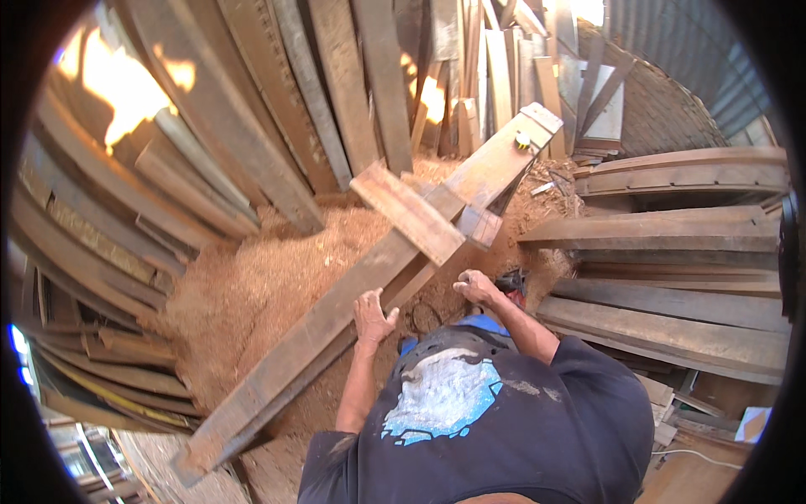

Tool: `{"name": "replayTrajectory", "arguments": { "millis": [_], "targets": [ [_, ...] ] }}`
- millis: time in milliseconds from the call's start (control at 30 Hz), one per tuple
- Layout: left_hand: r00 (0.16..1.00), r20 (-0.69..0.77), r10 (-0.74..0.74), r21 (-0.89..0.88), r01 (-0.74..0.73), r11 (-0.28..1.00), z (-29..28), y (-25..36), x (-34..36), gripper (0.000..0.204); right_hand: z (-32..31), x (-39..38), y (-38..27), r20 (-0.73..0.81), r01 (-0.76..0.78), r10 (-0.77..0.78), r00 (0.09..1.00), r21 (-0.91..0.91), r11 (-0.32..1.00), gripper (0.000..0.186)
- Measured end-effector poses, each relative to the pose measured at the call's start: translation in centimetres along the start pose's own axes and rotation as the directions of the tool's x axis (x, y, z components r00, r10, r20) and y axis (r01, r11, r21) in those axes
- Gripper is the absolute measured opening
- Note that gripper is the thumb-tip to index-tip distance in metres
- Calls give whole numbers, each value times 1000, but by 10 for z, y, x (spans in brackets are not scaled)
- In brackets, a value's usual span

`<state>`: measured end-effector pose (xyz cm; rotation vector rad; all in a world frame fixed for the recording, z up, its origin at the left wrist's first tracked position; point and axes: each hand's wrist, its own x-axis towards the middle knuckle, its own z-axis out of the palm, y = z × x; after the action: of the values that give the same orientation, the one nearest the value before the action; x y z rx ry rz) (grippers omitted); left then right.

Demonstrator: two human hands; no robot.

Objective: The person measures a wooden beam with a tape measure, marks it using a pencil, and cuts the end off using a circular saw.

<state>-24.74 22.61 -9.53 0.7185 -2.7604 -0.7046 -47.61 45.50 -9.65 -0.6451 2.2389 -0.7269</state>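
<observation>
My left hand (374,317) is open at the near edge of a long wooden beam (294,357), thumb spread from the fingers. Closer to my body on the right, my right hand (477,287) has its fingers curled in; whether anything is inside them is hidden. A short board (409,214) lies crosswise over the beam. Beside it sits a small wood block (480,225). Toward the beam's far end, a yellow and black tape measure (522,140) rests on a lighter plank (487,172). A red and black tool (515,286), partly hidden, is by my right forearm.
Sawdust (260,294) covers the ground beyond the beam. Tall planks (336,76) lean at the far side and left. Stacked timbers (672,231) jut in from the right. A corrugated metal sheet (680,59) stands at the far right.
</observation>
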Motion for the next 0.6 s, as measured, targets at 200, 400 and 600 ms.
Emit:
{"name": "replayTrajectory", "arguments": {
  "millis": [200,400,600],
  "targets": [
    [902,424,-77,106,35,994,44,53,74,79,-21,71,44,197,-233,146,969,550,802,48],
    [762,568,-311,214,228,950,76,72,99,67,-20,120,29,471,-365,29,882,643,673,43],
    [836,517,-182,120,140,983,104,146,151,62,-50,168,80,429,-421,60,901,833,361,35]
  ]
}}
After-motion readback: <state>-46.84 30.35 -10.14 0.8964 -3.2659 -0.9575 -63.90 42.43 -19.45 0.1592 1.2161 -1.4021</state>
